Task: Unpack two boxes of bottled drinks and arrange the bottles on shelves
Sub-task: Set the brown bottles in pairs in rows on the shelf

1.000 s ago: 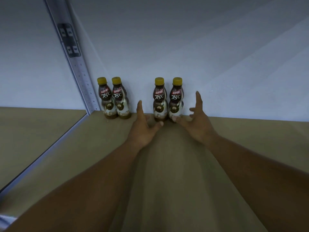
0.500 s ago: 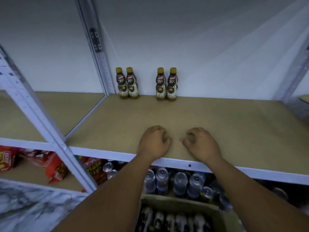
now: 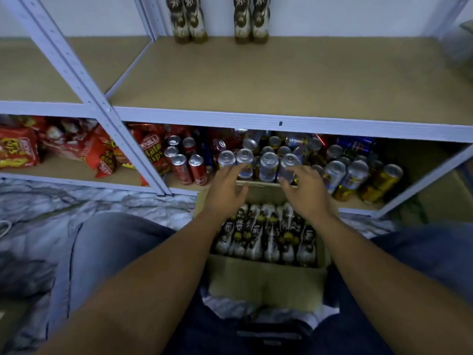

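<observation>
Back from tan board shelf [image 3: 256, 80], empty.
Left hand [image 3: 225, 190], right hand [image 3: 304, 193] spread above brown cardboard box [image 3: 266, 280]; more yellow-capped bottles [image 3: 266, 237] due.

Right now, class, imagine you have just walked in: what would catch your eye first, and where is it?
Two open hands, left hand and right hand, reach over a cardboard box packed with bottles on the floor. Four bottles stand in two pairs at the back of the upper shelf; shiny cans and red snack bags crowd the lower one.
</observation>
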The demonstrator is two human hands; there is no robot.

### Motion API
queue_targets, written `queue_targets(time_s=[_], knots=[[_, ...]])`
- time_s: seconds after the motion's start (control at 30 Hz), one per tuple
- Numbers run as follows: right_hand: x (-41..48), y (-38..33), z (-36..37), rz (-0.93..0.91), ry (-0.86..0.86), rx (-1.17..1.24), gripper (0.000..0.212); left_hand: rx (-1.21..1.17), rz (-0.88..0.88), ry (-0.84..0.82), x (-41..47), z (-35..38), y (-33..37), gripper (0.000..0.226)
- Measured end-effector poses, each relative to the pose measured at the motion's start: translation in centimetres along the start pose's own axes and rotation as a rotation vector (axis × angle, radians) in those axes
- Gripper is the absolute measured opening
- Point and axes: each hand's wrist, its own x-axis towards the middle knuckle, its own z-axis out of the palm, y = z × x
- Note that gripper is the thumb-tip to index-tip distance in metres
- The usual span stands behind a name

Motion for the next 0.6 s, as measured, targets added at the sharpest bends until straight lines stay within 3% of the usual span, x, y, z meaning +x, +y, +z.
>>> queue_targets(time_s=[0.27,0.43,0.6], knots=[[-4.6,5.4,3.9,0.334,-0.397,0.145,0.048,-0.255,-0.399,-0.46,-2.4,5.2,-4.2,0.061],[-4.9,8.0,6.1,0.479,-0.536,0.292,0.056,-0.409,-0.535,-0.476,-2.4,9.0,-6.1,0.056],[-4.0,9.4,9.3,0.516,-0.518,0.33,0.061,-0.405,-0.561,-0.52,-1.4,11.8,-7.5,0.062]])
